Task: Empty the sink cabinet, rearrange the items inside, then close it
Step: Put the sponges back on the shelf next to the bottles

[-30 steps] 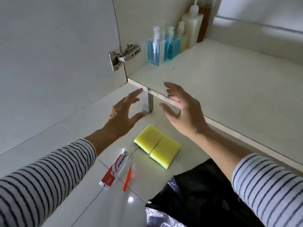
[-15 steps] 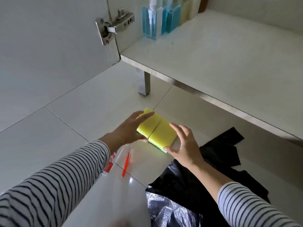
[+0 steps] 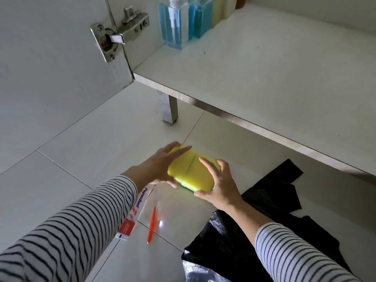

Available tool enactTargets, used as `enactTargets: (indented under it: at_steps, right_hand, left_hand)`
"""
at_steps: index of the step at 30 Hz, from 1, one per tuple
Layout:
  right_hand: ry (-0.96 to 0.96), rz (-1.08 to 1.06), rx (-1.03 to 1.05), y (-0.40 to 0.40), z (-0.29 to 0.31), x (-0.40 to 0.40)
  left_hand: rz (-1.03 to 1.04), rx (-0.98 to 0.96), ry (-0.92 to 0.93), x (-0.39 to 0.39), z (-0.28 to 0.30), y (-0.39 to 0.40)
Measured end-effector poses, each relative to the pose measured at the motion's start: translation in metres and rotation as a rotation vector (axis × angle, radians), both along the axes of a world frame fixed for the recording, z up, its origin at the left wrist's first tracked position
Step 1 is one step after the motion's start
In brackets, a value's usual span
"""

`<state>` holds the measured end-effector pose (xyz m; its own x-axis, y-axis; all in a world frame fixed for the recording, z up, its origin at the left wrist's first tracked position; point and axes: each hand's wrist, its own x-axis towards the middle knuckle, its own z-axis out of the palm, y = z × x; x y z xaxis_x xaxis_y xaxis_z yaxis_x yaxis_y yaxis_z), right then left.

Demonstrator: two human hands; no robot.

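1. Head view, hands: the left hand (image 3: 157, 167) and right hand (image 3: 218, 184) clasp a pair of yellow sponges (image 3: 192, 173) between them at lower centre of the frame. The left hand is half open, fingers laid across the sponges' upper left side, thumb at the near edge. The right hand is half open too, fingers spread over the right sponge, thumb under its near corner by the green underside.
2. Whether the sponges rest on the floor (image 3: 91, 143) or are lifted just off it cannot be told.
3. Pose: both forearms reach forward from the bottom of the frame in striped sleeves (image 3: 71, 237), the left from lower left, the right from lower right, palms facing each other.
4. Nearby on the floor: a toothpaste tube (image 3: 132, 216) lies partly under the left sleeve; an orange pen-like stick (image 3: 152, 224) lies just right of it; a black plastic bag (image 3: 264, 200) spreads under and beside the right forearm.
5. Edges: the cabinet shelf (image 3: 264, 82) runs across the upper right, its front edge above and beyond the hands, a metal leg (image 3: 169, 108) below it. The open door (image 3: 50, 68) fills the upper left, with its hinge (image 3: 120, 37).
6. Room: blue bottles (image 3: 181, 23) stand at the shelf's back left; the rest of the shelf is bare.
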<state>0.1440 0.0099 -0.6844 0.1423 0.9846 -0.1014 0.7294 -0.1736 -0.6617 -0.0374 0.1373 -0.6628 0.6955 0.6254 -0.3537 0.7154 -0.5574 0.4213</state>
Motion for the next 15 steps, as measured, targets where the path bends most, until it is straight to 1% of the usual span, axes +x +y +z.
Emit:
enactTargets:
  at_steps: [6, 10, 15]
  right_hand:
    - [0.021, 0.039, 0.007, -0.015, 0.027, 0.005]
    - [0.022, 0.071, 0.003, -0.034, 0.061, 0.005]
    - [0.042, 0.079, 0.121, -0.057, 0.113, 0.003]
  left_hand:
    - [0.114, -0.089, -0.134, -0.015, 0.018, -0.017]
    - [0.092, -0.039, -0.203, -0.027, 0.048, -0.034]
    - [0.055, 0.065, -0.341, -0.038, 0.097, -0.051]
